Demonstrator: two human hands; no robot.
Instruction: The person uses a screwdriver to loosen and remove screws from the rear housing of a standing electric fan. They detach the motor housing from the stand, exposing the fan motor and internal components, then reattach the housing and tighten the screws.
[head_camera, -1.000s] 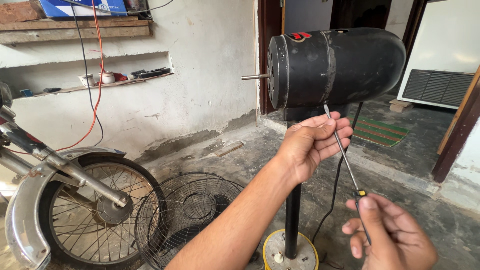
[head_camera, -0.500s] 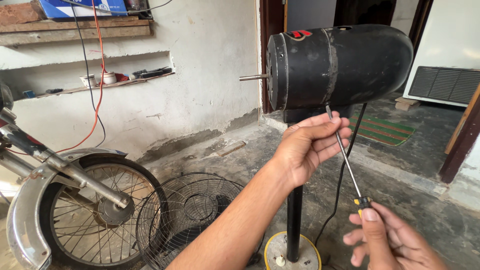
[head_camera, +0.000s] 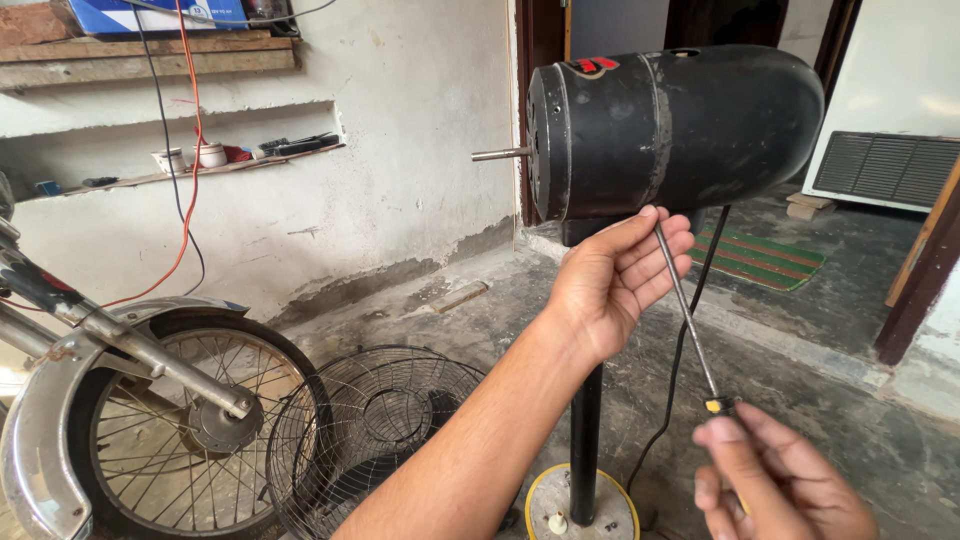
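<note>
A black fan motor housing (head_camera: 680, 125) sits on a black pole (head_camera: 585, 440), its bare metal shaft (head_camera: 498, 154) pointing left. My left hand (head_camera: 615, 280) is just under the housing, fingers curled around the upper part of a long screwdriver shaft (head_camera: 685, 310). The screwdriver's tip touches the underside of the housing. My right hand (head_camera: 780, 480) grips the screwdriver's yellow and black handle at the lower right.
A wire fan guard (head_camera: 375, 430) leans on the floor beside a motorcycle front wheel (head_camera: 170, 420). The pole stands on a round yellow-rimmed base (head_camera: 580, 505). A black cable (head_camera: 680, 350) hangs behind the pole. Wall shelves (head_camera: 200, 165) carry small items; a striped mat (head_camera: 765, 255) lies beyond.
The screwdriver tip has risen to the housing's underside. My left hand moved up a little with it, and my right hand dropped slightly lower in view.
</note>
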